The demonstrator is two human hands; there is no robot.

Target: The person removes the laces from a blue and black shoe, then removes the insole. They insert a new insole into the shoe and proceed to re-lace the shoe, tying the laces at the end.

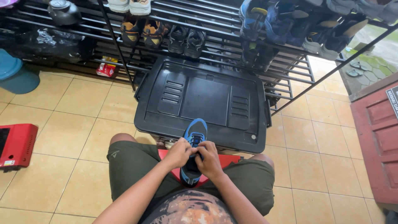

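Metal shoe rack across 12 o'clock, rows of shoes on bars. Black plastic bin lid at centre, just below rack. Red door at 3 o'clock. Teal tub at 10 o'clock. Red flat object on tiles at 9 o'clock. Blue-and-black sneaker at 6 o'clock from lid, toe pointing 12, heel over red stool between knees. Left hand and right hand both closed narrow on sneaker laces, fingers pinched, touching each other at shoe's tongue
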